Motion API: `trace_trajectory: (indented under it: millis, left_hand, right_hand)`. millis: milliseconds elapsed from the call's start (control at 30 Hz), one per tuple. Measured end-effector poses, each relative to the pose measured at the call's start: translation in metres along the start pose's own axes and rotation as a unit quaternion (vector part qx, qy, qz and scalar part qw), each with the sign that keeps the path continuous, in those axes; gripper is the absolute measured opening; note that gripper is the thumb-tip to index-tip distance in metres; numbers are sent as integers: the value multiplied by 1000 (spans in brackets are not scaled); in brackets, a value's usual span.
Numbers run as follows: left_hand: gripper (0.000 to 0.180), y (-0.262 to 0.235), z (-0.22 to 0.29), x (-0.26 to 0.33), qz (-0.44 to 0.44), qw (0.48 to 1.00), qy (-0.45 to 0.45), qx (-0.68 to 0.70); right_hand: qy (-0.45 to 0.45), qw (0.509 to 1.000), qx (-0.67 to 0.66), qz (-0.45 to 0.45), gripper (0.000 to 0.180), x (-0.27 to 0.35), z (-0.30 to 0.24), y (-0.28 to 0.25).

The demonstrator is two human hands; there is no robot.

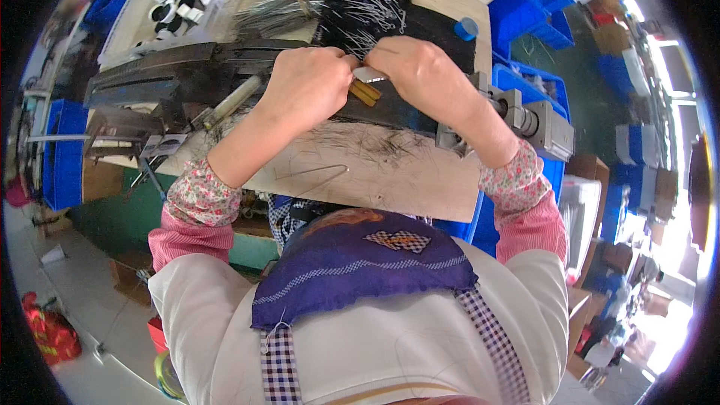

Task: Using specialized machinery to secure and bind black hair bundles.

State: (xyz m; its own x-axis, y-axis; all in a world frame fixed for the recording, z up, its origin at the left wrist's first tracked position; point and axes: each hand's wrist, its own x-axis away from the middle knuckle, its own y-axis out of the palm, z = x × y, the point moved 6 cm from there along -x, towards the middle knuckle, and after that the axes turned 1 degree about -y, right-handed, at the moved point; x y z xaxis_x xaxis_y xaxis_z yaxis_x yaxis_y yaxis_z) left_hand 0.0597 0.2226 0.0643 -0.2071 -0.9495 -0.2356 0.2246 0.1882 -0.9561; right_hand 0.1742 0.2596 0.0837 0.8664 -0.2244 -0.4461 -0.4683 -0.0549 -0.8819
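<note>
My left hand (311, 82) and my right hand (421, 75) meet over the workbench, their knuckles up and fingers curled in. Between them shows a small shiny, pale flat piece (369, 74); my fingers hide most of it, and which hand grips it I cannot tell. Just below that piece is a brass-coloured block (365, 92). Beyond my fingertips lies a pile of thin, silvery looped wire pieces (367, 11) among black bristle-like material, on a dark mat (442, 30).
A translucent bin (124, 41) with several black-and-white round parts stands back left, beside a bundle of thin wires (277, 4). A blue cap (466, 28) sits on the mat. Metal machinery (544, 127) is at the bench's right edge. A bent wire (322, 172) lies near me.
</note>
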Motion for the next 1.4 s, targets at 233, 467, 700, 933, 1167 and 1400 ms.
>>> trace_trajectory:
  millis: [233, 467, 700, 933, 1167, 1400]
  left_hand:
    - [5, -40, -16, 30, 244, 968, 56, -1]
    - [32, 78, -30, 111, 81, 664, -331, 666]
    - [52, 5, -11, 69, -75, 109, -168, 977]
    - [20, 78, -39, 96, 110, 828, -261, 483]
    - [50, 80, -163, 215, 303, 513, -503, 626]
    - [25, 81, -171, 206, 281, 476, -464, 692]
  right_hand:
    - [87, 972, -204, 75, 13, -17, 15, 12]
    - [160, 961, -222, 34, 20, -33, 29, 50]
    - [143, 973, -181, 25, 17, -27, 25, 52]
    - [90, 985, -142, 28, 20, -38, 17, 50]
    - [225, 974, 14, -32, 17, 35, -19, 68]
    - [297, 952, 38, -57, 27, 61, 47, 110]
